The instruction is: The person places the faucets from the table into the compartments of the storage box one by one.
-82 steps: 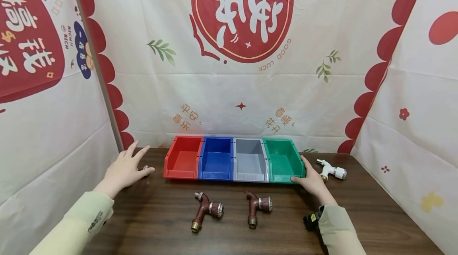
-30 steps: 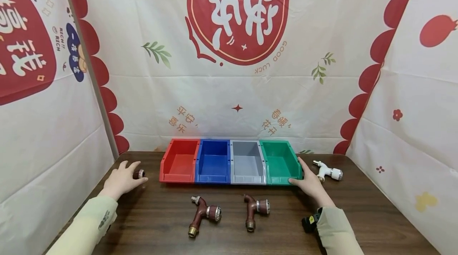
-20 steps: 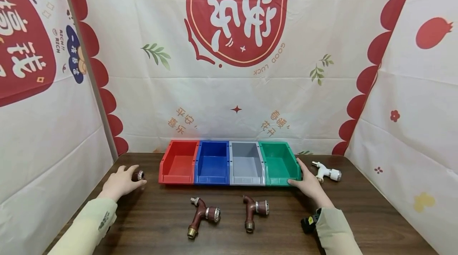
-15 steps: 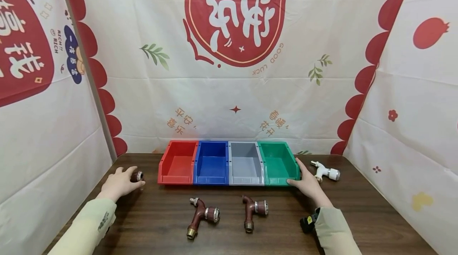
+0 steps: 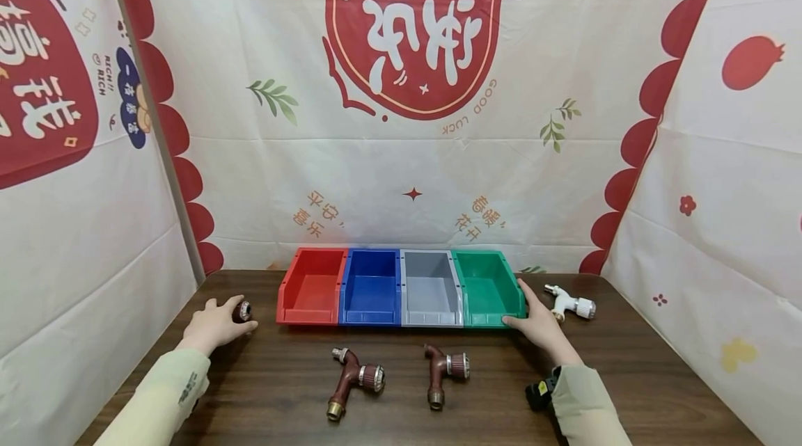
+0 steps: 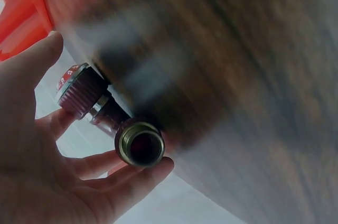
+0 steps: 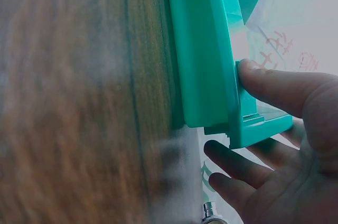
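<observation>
Your left hand (image 5: 213, 328) is extending loose fingers alongside a maroon tap (image 6: 110, 114), which is sitting left of the red bin (image 5: 310, 316); your right hand (image 5: 541, 326) is gripping the green bin (image 5: 484, 320) at its near right corner.

The green bin (image 5: 484, 319) looks like smooth plastic, the table (image 5: 282, 376) glossy wood. At the bin's nine o'clock, the tap (image 6: 110, 115) shows shiny metal.

White cloth backdrop (image 5: 370, 164), red scalloped edging (image 5: 172, 129); brown table (image 5: 276, 390).
</observation>
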The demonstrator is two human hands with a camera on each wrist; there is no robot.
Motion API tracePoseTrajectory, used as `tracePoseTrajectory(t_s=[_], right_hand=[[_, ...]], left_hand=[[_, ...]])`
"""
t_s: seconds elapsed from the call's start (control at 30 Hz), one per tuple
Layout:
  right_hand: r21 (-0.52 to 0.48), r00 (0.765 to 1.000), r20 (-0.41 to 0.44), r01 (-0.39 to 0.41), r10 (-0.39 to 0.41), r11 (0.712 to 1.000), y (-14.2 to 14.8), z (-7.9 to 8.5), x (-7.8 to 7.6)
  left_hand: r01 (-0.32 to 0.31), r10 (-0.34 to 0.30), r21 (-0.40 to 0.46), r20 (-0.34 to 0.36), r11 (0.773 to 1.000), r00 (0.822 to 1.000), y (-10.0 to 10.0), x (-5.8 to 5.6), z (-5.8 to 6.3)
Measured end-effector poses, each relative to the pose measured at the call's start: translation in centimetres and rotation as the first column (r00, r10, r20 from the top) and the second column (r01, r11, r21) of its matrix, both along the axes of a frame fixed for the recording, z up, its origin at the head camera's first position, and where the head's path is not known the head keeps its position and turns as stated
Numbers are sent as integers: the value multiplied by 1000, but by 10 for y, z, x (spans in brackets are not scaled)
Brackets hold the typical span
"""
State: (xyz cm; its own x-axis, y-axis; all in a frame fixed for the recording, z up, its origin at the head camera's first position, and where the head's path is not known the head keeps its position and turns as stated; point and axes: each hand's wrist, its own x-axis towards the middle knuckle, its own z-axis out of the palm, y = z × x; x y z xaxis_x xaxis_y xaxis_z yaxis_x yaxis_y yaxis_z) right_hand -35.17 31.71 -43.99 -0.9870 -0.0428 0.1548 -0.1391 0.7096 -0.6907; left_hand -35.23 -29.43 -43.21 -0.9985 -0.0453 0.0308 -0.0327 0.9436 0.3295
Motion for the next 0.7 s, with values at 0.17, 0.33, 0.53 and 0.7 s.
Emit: tracePoseTrajectory(t_s=[0.17,0.33,0.53,0.7], right_hand=[[-6,1000,13,3,-3,1000,-1,1,0],[5,1000,5,8,-8,1000,0,3,-1],[-3,1000,-13,8,-8,1000,0,1,-2],[-8,1000,-7,3,-3,1000,1,0,-2]], left_hand=[[-7,7,6,7,1000,1000,2,0,-1],[-16,16,1,4,1000,1000,3,-2,0],[-41,41,-16,20,999,999,3,-1,-1],[-55,55,-19,24,998,998,6,0,0]])
